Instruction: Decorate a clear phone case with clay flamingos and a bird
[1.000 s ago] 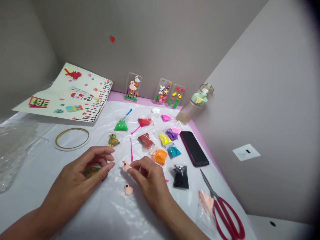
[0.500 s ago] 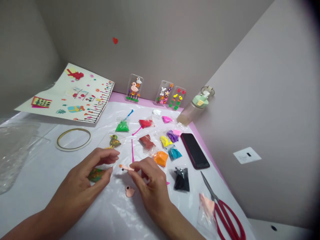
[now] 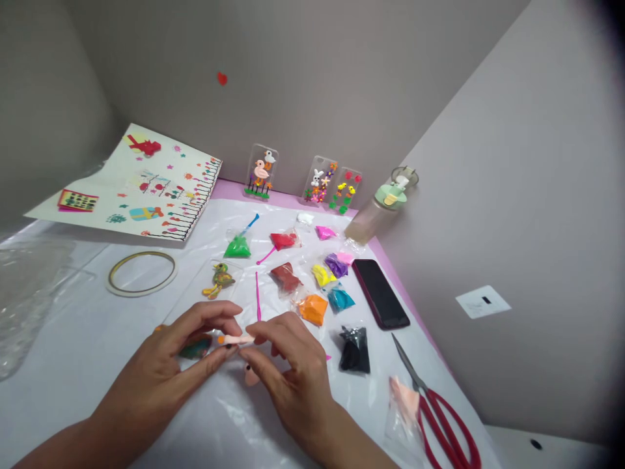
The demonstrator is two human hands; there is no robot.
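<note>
Between thumb and forefinger, my right hand [image 3: 288, 365] grips a small pale pink clay piece [image 3: 238, 339] with an orange end and a black dot, seen edge-on. My left hand [image 3: 188, 355] curls around its orange end, fingers and thumb apart; the thumb tip lies at the black dot, though contact is hard to tell. Below, a flat pale pink clay duck [image 3: 250, 376] lies on the table, partly covered by my right hand. A green-brown mottled clay piece [image 3: 195, 347] shows behind my left thumb. Beyond it lies a clear phone case [image 3: 234, 277] bearing a mottled clay duck [image 3: 221, 277].
Bags of coloured clay, including orange [image 3: 312, 309] and black [image 3: 355, 350], lie beyond and right of my hands. Red-handled scissors [image 3: 446, 423], a phone [image 3: 381, 294] and a bottle [image 3: 374, 218] stand or lie rightward. A tape roll [image 3: 141, 291] and decorated paper [image 3: 112, 218] are left.
Both hands have come together. The pink piece has moved left and slightly down, into the gap of my left hand. My right hand now covers more of the flat duck.
</note>
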